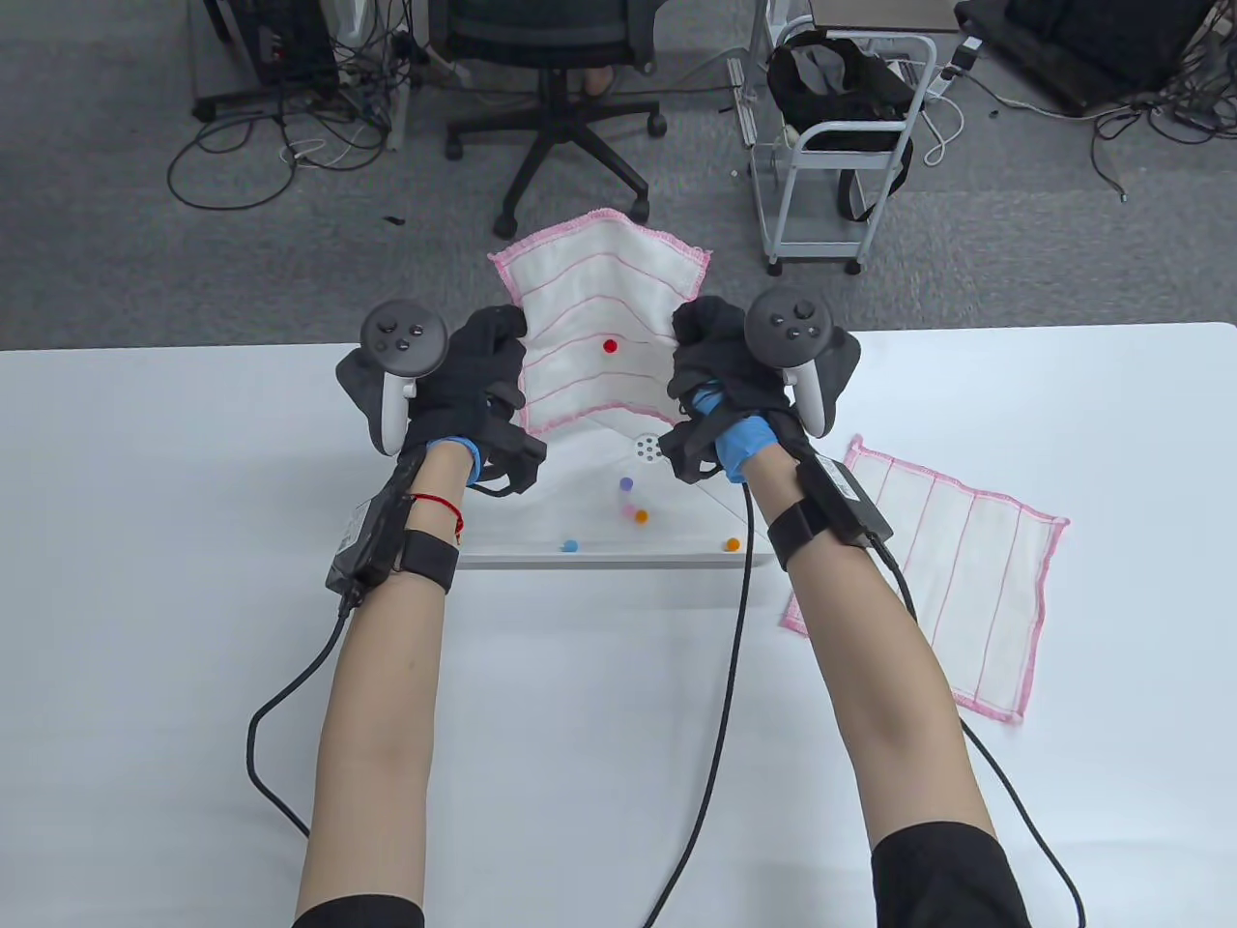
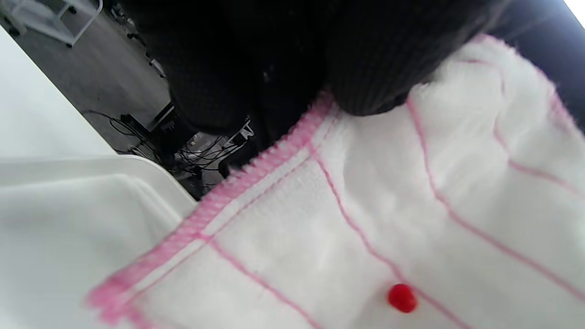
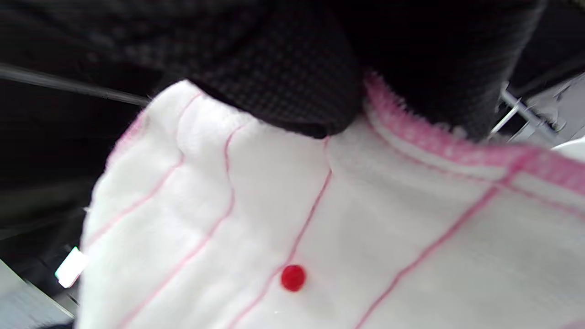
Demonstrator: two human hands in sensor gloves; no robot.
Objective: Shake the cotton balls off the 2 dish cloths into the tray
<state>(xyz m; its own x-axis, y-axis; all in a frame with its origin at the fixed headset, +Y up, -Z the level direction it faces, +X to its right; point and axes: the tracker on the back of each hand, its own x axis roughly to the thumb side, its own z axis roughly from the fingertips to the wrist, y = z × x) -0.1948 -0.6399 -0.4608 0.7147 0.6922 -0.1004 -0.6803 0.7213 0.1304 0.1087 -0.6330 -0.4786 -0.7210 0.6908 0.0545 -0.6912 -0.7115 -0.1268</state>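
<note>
1. White with pink stripes and a pink hem, one dish cloth (image 1: 599, 319) is held up over the tray (image 1: 599, 556), tilted, its lower edge hanging above the tray's far part
2. Left hand (image 1: 478, 372) grips the cloth's left edge, fingers curled round the hem
3. Right hand (image 1: 720, 362) grips the right edge the same way
4. A red cotton ball (image 1: 610, 345) sits on the raised cloth, near its middle
5. Purple, pink, orange and blue cotton balls (image 1: 628, 503) lie in the tray
6. A second dish cloth (image 1: 952, 580) lies flat on the table (image 1: 145, 580), just right of the tray, with no balls seen on it
</note>
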